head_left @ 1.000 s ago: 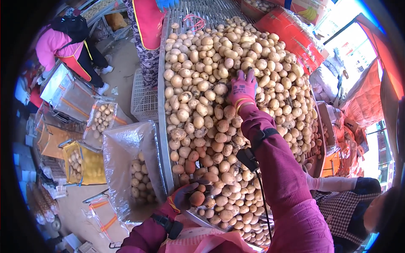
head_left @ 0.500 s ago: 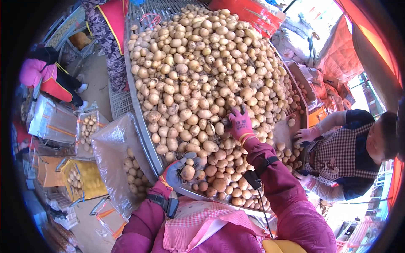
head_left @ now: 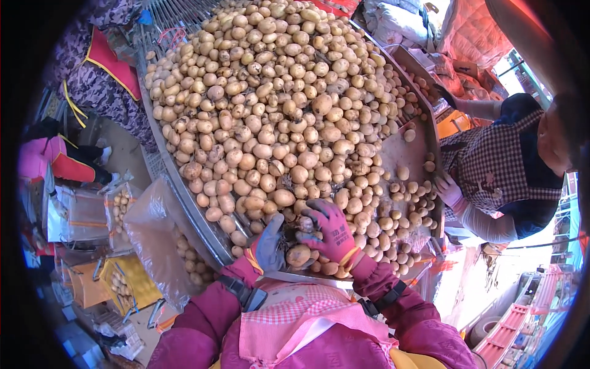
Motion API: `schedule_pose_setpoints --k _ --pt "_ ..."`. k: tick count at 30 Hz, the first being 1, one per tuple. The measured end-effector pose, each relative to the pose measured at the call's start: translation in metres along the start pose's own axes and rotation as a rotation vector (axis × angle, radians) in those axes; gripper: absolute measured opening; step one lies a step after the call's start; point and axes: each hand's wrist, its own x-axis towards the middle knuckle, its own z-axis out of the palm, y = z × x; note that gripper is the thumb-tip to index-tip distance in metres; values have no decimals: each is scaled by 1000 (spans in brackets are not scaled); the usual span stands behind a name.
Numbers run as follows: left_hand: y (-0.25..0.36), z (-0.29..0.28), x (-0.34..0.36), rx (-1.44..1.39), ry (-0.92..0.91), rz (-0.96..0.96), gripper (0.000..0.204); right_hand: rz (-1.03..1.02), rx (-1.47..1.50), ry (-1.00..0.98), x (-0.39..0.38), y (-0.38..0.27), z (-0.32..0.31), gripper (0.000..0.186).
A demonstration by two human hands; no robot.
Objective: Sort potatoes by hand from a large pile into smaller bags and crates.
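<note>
A big heap of potatoes (head_left: 264, 117) fills the metal sorting table (head_left: 184, 200) in front of me. At its near edge my left hand (head_left: 267, 245), in a grey-palmed glove with a pink cuff, stands with fingers stretched up and the palm turned toward the potatoes. Close beside it, my right hand (head_left: 332, 232) in a pink glove has its fingers curled round a dark, dirty potato (head_left: 306, 225), partly hidden by the fingers. A larger potato (head_left: 298, 255) lies between the two hands, just below the right fingers.
A clear plastic-lined bin (head_left: 157, 227) holding potatoes stands left of the table. Yellow bags (head_left: 126, 283) with potatoes are further left. A co-worker in a checked apron (head_left: 476, 166) stands at the right edge, one gloved hand (head_left: 448, 189) by the table. Another person in camouflage (head_left: 114, 92) stands far left.
My right hand has come back from the middle of the heap to beside my left hand. My left fingers have straightened, and the potato they cupped is out of them. The view has shifted.
</note>
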Motion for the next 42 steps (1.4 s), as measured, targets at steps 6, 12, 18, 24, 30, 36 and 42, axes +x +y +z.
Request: schedule_pose_setpoints --k 6,12,18,24,30,36,42 --pt "-21 -20 -17 -1425 6 -397 56 84 116 56 51 25 -10 62" --pt "-57 -41 -48 -1480 74 -123 56 -181 -322 265 189 66 -6 50" --pt "-79 -37 -58 -1262 358 -344 57 151 -764 18 296 75 47 22" --pt "-101 -41 -62 -1326 287 -310 48 -63 -402 22 228 80 37 26" --pt "-51 -32 -47 -810 156 -195 45 3 -65 83 89 63 2 51" --pt "-17 -28 -35 -1218 76 -347 48 -217 -77 -57 53 -8 28 51" --pt "-21 -27 -33 -1555 -176 -11 42 -197 -44 74 132 19 10 52"
